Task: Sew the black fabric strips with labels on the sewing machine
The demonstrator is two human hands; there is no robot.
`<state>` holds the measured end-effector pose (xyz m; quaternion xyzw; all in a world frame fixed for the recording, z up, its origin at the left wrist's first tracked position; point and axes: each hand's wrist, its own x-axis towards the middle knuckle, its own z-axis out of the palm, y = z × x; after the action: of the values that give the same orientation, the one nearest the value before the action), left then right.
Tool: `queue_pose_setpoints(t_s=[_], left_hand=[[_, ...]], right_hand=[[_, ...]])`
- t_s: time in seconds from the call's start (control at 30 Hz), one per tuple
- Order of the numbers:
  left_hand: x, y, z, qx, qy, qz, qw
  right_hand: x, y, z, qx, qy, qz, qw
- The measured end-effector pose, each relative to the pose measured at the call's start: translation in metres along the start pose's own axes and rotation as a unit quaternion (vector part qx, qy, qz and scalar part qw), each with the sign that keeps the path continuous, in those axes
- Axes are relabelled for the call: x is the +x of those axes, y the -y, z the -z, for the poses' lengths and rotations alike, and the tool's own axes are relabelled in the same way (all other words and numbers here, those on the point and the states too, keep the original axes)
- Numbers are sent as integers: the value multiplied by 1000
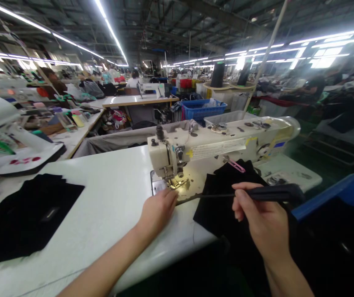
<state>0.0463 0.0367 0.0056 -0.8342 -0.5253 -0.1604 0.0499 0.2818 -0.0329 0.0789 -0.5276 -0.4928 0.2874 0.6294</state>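
Note:
A white sewing machine stands on the pale table, its needle area lit. My left hand is just in front of the presser foot, fingers pressed together on the end of a narrow black strip. The strip runs taut to the right. My right hand is closed around the strip's wider, folded part, above a pile of black fabric pieces. Pink-handled snips lie by the machine's body.
More black fabric lies at the table's left. A blue crate stands at the right edge. Two black thread cones and a blue basket are behind the machine. Other workstations and people fill the background.

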Motion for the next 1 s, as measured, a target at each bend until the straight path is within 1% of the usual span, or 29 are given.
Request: queue_pose_setpoints(t_s=[0.03,0.1,0.17,0.23,0.4,0.53,0.63,0.7,0.9,1.0], left_hand=[[1,8,2,3,11,29,1000],[2,22,3,-8,28,67,997],[4,31,0,-33,39,79,996],[5,36,-5,-54,42,85,994],[3,38,-15,-84,24,81,993],[1,40,-17,-84,11,79,993],[2,40,-17,-86,6,76,993],[2,40,-17,-88,6,76,993],[2,40,-16,-107,18,94,990],[3,39,-14,-129,23,102,986]], right_hand=[[2,1,-4,2,-21,-1,1000],[4,1,-10,12,-40,-1,999],[5,-1,-14,13,-42,-1,999],[5,-6,-17,0,-40,-4,999],[6,-19,-18,-31,-33,7,999],[7,-25,-17,-35,-34,10,999],[8,-28,-16,-43,-26,26,998],[8,-30,-16,-45,-21,37,998],[10,-31,-16,-49,-18,39,998],[10,-29,-18,-51,-29,29,998]])
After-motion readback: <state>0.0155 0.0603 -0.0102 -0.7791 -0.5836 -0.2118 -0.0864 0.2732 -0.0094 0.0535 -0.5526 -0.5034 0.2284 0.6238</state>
